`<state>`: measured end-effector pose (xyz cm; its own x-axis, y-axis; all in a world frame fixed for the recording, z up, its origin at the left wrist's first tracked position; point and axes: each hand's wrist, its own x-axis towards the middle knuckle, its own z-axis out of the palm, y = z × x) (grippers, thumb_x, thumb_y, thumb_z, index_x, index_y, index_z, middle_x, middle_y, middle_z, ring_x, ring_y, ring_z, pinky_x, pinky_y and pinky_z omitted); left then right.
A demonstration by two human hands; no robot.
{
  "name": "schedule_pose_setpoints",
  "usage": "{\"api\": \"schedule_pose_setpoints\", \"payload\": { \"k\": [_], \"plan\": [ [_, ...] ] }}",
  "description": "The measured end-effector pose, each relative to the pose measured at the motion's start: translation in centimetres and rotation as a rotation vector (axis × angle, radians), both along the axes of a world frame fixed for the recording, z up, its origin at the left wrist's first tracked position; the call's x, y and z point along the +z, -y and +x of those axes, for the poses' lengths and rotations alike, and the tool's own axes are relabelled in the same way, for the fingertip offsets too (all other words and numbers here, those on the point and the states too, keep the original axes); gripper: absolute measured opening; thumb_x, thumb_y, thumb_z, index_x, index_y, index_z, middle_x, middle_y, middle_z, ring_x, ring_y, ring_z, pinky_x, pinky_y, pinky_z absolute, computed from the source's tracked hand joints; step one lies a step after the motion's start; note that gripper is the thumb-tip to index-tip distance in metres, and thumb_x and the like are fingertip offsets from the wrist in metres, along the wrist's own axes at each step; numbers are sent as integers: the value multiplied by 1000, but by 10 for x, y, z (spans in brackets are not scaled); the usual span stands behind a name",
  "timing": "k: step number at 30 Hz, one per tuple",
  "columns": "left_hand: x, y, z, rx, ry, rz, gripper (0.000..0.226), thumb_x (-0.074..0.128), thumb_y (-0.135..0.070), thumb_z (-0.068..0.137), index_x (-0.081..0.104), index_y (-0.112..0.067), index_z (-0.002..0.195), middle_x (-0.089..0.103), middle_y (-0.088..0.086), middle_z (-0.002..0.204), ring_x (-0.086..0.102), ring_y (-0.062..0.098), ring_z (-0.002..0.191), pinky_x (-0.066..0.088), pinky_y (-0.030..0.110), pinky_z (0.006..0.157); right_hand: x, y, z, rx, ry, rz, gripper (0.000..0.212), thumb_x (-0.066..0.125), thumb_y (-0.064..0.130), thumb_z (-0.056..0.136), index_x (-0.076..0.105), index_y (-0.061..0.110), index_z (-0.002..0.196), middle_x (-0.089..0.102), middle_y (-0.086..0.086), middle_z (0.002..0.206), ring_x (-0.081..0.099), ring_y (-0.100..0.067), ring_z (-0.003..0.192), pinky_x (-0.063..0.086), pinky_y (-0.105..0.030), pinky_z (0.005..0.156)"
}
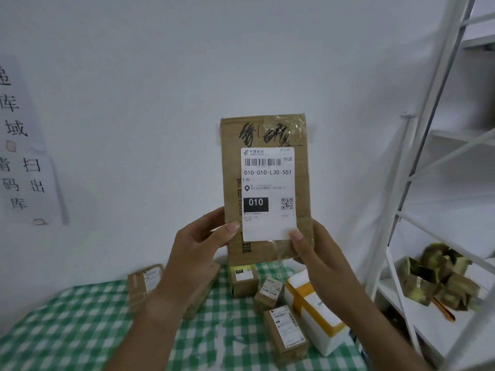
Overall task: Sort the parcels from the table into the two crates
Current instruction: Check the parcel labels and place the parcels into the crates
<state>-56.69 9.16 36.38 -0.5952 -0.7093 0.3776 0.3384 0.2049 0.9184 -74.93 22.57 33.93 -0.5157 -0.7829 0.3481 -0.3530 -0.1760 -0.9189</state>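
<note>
A green-checked surface point(80, 317) meets a white wall point(134, 62), beside white shelving point(434, 108). Both hands' fingers point(230, 228) pinch the flat parcel point(265, 129) upright, long axis vertical, label facing the camera.

White wall point(134, 62) w/ paper signs point(25, 156); white shelving rack point(417, 156) at right.

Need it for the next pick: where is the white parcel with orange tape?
Head view, right side of the checked table: the white parcel with orange tape lies beside small brown boxes.
</note>
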Motion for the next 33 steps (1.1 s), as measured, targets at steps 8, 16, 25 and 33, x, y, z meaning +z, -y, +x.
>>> {"api": "schedule_pose_setpoints", "payload": {
  "k": [8, 16, 25, 33],
  "plan": [
    [-54, 29, 39, 215, 67, 168, 46, 86, -51, 70, 80, -37, 114, 79, 1, 114, 76, 22, 106, 63, 35, 88, -203, 9, -41, -251, 32, 592, 42, 44, 72, 89, 55, 40, 115, 67, 12, 112, 60, 5, 89, 45, -17, 72],
    [-97, 51, 57, 317, 96, 215, 78, 90, -73, 48, 81, -31, 114, 78, 3, 119, 75, 21, 109, 60, 24, 85, -347, 23, -69, -190, -183, 1086, 79, 69, 56, 88, 34, 26, 151, 42, -3, 157, 47, -19, 138, 43, -35, 113],
    [-131, 62, 85, 365, 205, 227, 77, 90, -69, 55, 79, -27, 118, 76, 5, 123, 72, 25, 117, 56, 50, 101, -400, 80, -87, -357, -128, 1210, 155, 82, 80, 55, -14, 14, 157, 8, -21, 163, 18, -45, 150, 29, -57, 120],
    [-135, 72, 118, 450, 213, 265, 82, 94, -66, 47, 79, -26, 117, 78, 6, 119, 74, 24, 113, 49, 48, 99, -405, 111, -80, -521, 66, 1124, 120, 78, 59, 79, 5, 6, 159, 25, -23, 160, 30, -42, 146, 28, -51, 120]
  ]
}}
